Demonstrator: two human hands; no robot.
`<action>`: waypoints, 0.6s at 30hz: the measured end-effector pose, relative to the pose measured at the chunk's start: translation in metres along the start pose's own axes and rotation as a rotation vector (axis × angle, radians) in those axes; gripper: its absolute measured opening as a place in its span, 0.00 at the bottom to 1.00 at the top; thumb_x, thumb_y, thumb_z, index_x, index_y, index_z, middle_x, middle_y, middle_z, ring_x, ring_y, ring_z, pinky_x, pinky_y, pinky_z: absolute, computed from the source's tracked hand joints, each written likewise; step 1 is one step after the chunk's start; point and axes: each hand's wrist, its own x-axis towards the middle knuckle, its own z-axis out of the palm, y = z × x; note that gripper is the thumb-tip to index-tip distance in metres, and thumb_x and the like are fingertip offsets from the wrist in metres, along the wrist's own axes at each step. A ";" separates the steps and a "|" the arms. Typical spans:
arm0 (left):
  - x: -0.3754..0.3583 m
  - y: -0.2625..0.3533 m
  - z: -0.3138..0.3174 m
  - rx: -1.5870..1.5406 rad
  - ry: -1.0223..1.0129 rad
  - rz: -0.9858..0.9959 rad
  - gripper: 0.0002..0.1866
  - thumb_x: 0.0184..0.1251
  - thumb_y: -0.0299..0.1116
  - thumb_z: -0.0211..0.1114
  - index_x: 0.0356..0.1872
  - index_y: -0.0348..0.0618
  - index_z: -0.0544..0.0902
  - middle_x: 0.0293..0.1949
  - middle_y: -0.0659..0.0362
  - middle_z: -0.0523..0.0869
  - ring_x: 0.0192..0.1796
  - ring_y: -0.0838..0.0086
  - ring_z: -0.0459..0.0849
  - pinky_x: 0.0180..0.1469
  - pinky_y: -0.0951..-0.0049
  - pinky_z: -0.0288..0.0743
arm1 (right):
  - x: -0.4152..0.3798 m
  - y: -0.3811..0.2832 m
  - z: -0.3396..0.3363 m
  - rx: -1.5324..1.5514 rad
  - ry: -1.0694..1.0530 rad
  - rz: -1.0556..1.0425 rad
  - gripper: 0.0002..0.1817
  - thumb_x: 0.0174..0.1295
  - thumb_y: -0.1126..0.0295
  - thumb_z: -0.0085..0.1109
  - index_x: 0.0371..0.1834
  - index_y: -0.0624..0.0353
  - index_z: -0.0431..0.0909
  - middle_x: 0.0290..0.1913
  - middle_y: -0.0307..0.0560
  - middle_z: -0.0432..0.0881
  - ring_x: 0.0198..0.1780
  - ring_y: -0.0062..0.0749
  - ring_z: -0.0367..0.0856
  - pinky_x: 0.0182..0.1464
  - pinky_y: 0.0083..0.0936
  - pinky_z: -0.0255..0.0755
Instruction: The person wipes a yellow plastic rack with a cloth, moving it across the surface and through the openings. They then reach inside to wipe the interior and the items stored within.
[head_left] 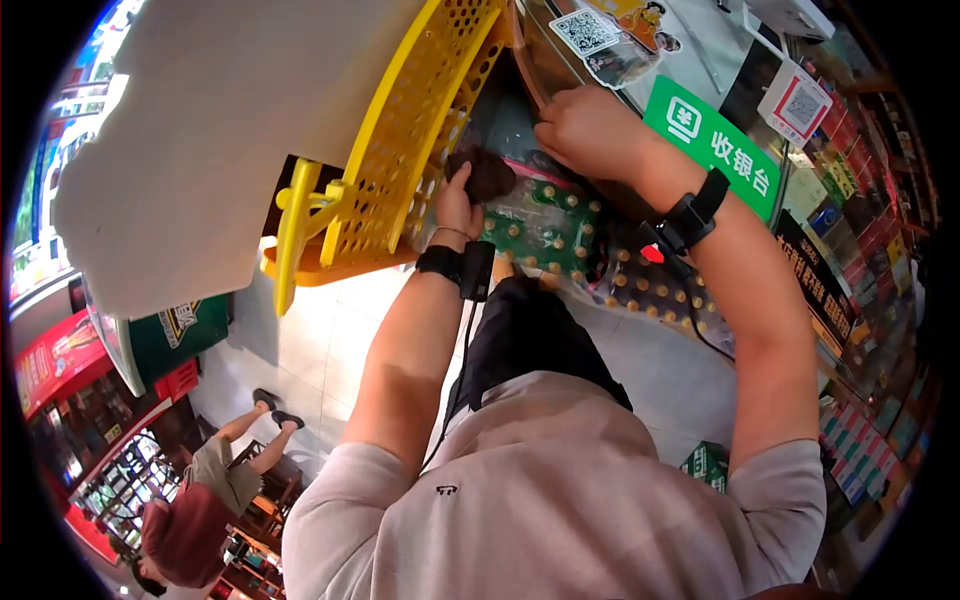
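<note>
My left hand (457, 207) is beside the yellow perforated rack, with its thumb and fingers around the lower edge of a bunched dark brown cloth (487, 174). Just past it are green bottles (540, 228) with gold caps, wrapped in clear plastic. My right hand (590, 130) is curled with its back towards me at the glass counter's edge, left of a green sign (715, 145). What its fingers hold, if anything, is hidden. Both wrists wear black bands, and a dark cable runs from the left one.
A yellow perforated rack (405, 130) stands on the left beside a large pale panel (200, 130). More capped bottles (660, 290) are at the right on the tiled floor. QR code cards (800, 104) stand on the counter. Another person (195, 525) sits at the lower left.
</note>
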 end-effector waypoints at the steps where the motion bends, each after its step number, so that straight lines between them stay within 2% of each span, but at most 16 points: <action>1: 0.003 0.003 0.009 0.021 0.037 0.039 0.17 0.71 0.33 0.59 0.57 0.38 0.76 0.52 0.55 0.84 0.53 0.62 0.83 0.57 0.63 0.77 | 0.003 0.000 0.002 0.009 0.026 0.020 0.08 0.54 0.66 0.60 0.22 0.56 0.77 0.25 0.42 0.77 0.35 0.39 0.79 0.37 0.34 0.74; 2: 0.002 0.009 0.020 0.012 -0.014 0.165 0.17 0.70 0.29 0.58 0.58 0.37 0.74 0.52 0.54 0.82 0.53 0.60 0.82 0.57 0.64 0.77 | 0.006 -0.001 0.003 0.020 0.053 0.038 0.08 0.54 0.66 0.60 0.22 0.56 0.76 0.25 0.42 0.76 0.35 0.39 0.79 0.37 0.34 0.74; 5: 0.040 0.013 0.016 0.363 0.124 0.187 0.17 0.69 0.27 0.58 0.58 0.36 0.73 0.54 0.51 0.80 0.52 0.60 0.82 0.55 0.64 0.77 | 0.006 -0.003 0.004 0.113 0.163 0.087 0.08 0.54 0.67 0.60 0.22 0.56 0.76 0.25 0.43 0.76 0.35 0.38 0.79 0.37 0.34 0.74; 6: 0.034 0.017 0.032 0.332 0.175 0.186 0.18 0.69 0.27 0.57 0.59 0.36 0.72 0.54 0.49 0.80 0.52 0.59 0.82 0.54 0.63 0.77 | 0.006 -0.003 0.004 0.150 0.205 0.098 0.07 0.54 0.67 0.60 0.22 0.56 0.76 0.25 0.43 0.76 0.35 0.38 0.79 0.37 0.34 0.74; 8: 0.038 0.021 0.052 0.320 0.231 0.200 0.19 0.70 0.26 0.56 0.61 0.36 0.71 0.54 0.46 0.79 0.52 0.58 0.81 0.53 0.62 0.78 | 0.006 -0.003 -0.001 0.089 0.126 0.077 0.05 0.53 0.67 0.59 0.25 0.54 0.80 0.27 0.42 0.79 0.36 0.38 0.81 0.40 0.33 0.76; 10: 0.105 -0.003 0.024 0.863 0.317 0.500 0.23 0.69 0.29 0.56 0.64 0.35 0.69 0.54 0.43 0.79 0.53 0.53 0.81 0.54 0.62 0.76 | 0.005 -0.007 0.000 0.048 0.078 0.110 0.05 0.53 0.68 0.58 0.27 0.54 0.82 0.28 0.42 0.80 0.37 0.39 0.82 0.41 0.34 0.76; 11: 0.106 -0.003 0.028 0.977 0.359 0.518 0.24 0.69 0.30 0.56 0.65 0.35 0.68 0.54 0.41 0.78 0.54 0.51 0.80 0.55 0.61 0.76 | 0.005 -0.015 0.005 0.042 0.070 0.158 0.05 0.53 0.68 0.58 0.27 0.53 0.82 0.28 0.42 0.80 0.37 0.39 0.82 0.41 0.35 0.76; 13: 0.095 0.009 0.051 1.208 0.439 0.550 0.27 0.67 0.32 0.56 0.66 0.35 0.67 0.56 0.37 0.77 0.56 0.46 0.79 0.57 0.59 0.74 | 0.002 -0.040 0.023 0.112 0.049 0.299 0.05 0.53 0.69 0.58 0.27 0.53 0.82 0.28 0.44 0.80 0.37 0.41 0.82 0.40 0.37 0.76; 14: 0.072 0.026 0.070 1.187 0.344 0.405 0.30 0.66 0.36 0.55 0.68 0.32 0.66 0.65 0.34 0.70 0.67 0.40 0.67 0.70 0.57 0.59 | -0.001 -0.056 0.042 0.184 0.039 0.391 0.05 0.52 0.69 0.58 0.27 0.54 0.83 0.29 0.46 0.81 0.36 0.42 0.82 0.39 0.39 0.76; 16: 0.096 0.021 0.058 1.272 0.338 0.354 0.31 0.65 0.37 0.55 0.68 0.33 0.66 0.65 0.34 0.70 0.67 0.41 0.68 0.69 0.55 0.61 | -0.014 -0.074 0.098 0.409 -0.105 0.567 0.05 0.50 0.69 0.58 0.28 0.55 0.83 0.28 0.48 0.82 0.35 0.45 0.83 0.37 0.40 0.76; 18: 0.111 0.018 0.049 1.434 0.321 0.335 0.30 0.65 0.39 0.55 0.66 0.33 0.68 0.64 0.34 0.70 0.66 0.41 0.69 0.68 0.54 0.63 | -0.029 -0.078 0.145 0.509 -0.105 0.632 0.07 0.53 0.68 0.57 0.27 0.57 0.82 0.29 0.52 0.83 0.35 0.47 0.84 0.37 0.42 0.76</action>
